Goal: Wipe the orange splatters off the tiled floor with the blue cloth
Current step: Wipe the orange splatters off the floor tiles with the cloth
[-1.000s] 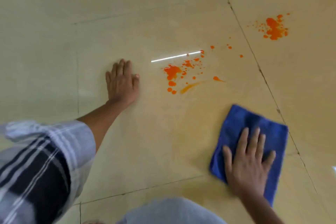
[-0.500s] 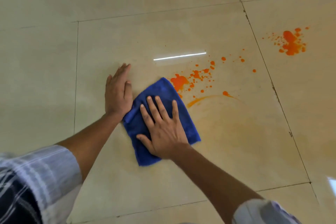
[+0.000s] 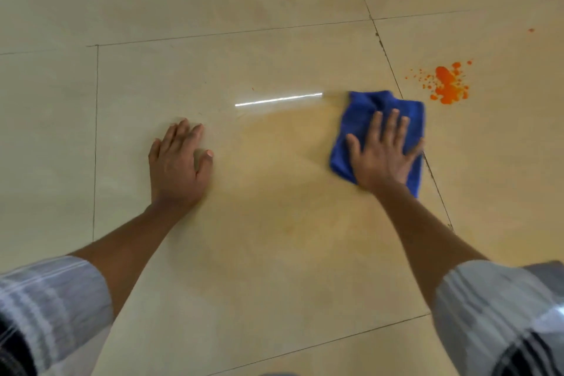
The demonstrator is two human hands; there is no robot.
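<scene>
I see the right hand pressed flat with released grip on the blue cloth at the tile joint, orange splatters near it on the next tile, left hand flat on the tiled floor, released, holding nothing, a faint yellowish smear between the hands
</scene>
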